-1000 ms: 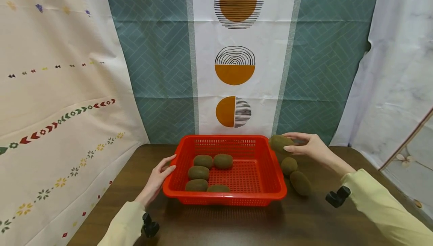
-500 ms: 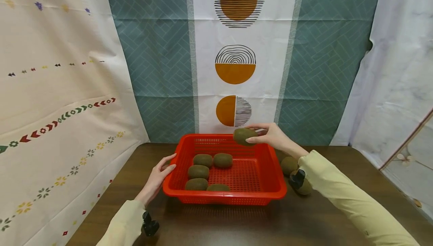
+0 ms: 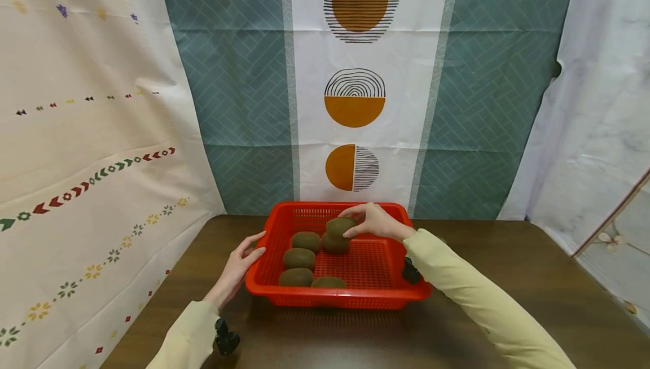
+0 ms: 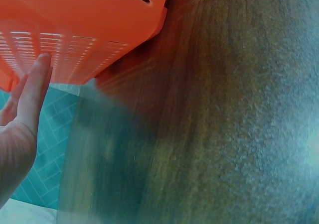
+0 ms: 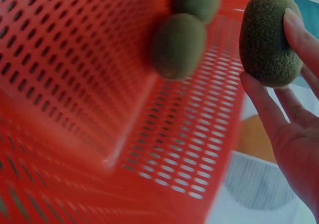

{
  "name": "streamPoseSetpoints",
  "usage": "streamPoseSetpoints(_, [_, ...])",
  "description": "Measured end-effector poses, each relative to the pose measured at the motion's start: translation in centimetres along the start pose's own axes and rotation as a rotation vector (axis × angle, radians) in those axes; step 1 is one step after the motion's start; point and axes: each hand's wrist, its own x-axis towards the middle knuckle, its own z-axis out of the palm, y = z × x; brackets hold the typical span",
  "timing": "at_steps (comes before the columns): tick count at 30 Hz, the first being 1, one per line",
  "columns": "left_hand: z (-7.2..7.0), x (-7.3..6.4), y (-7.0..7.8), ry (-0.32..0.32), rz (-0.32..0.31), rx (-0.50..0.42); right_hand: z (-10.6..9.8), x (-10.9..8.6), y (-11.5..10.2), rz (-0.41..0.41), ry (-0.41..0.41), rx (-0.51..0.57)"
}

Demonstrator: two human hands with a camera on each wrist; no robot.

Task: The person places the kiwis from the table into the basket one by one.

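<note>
My right hand (image 3: 374, 220) pinches a brown fuzzy kiwi (image 3: 339, 226) between thumb and fingers, over the back of a red plastic basket (image 3: 335, 290). In the right wrist view the held kiwi (image 5: 269, 40) shows upright, fingertips on its sides, above the perforated wall. Just below it in the head view lies another kiwi (image 3: 335, 244), partly covered. Several more kiwis line the basket's left side, among them a middle one (image 3: 299, 258). My left hand (image 3: 236, 264) touches the basket's left rim; the left wrist view has its fingers (image 4: 36, 92) extended along the outer wall.
The basket stands on a dark brown wooden table (image 3: 482, 279). My right sleeve (image 3: 467, 284) crosses the basket's right rim and hides most of what lies beside it. A patterned curtain (image 3: 355, 166) hangs right behind the table.
My right hand has carried the kiwi leftward from outside the basket's right rim, over it, and down above the back kiwi inside. My left hand has stayed at the rim.
</note>
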Motion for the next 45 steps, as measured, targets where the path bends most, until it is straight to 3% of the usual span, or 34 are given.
streamPoseSetpoints(5, [0.0, 0.0, -0.1, 0.0, -0.014, 0.009, 1.8, 0.3, 1.1, 0.008, -0.09, 0.001])
streamPoseSetpoints(13, [0.3, 0.1, 0.0, -0.005, -0.007, -0.003, 3.7, 0.7, 1.9, 0.047, -0.156, -0.01])
streamPoseSetpoints(18, [0.2, 0.0, 0.0, 0.0, 0.008, 0.013, 4.2, 0.7, 2.1, 0.065, -0.164, -0.017])
streamPoseSetpoints(29, [0.3, 0.0, 0.4, 0.006, -0.003, 0.025, 5.3, 0.9, 2.5, 0.056, -0.165, -0.14])
streamPoseSetpoints(45, [0.2, 0.0, 0.1, 0.024, -0.023, 0.018, 5.1, 0.8, 2.5, 0.243, -0.231, -0.071])
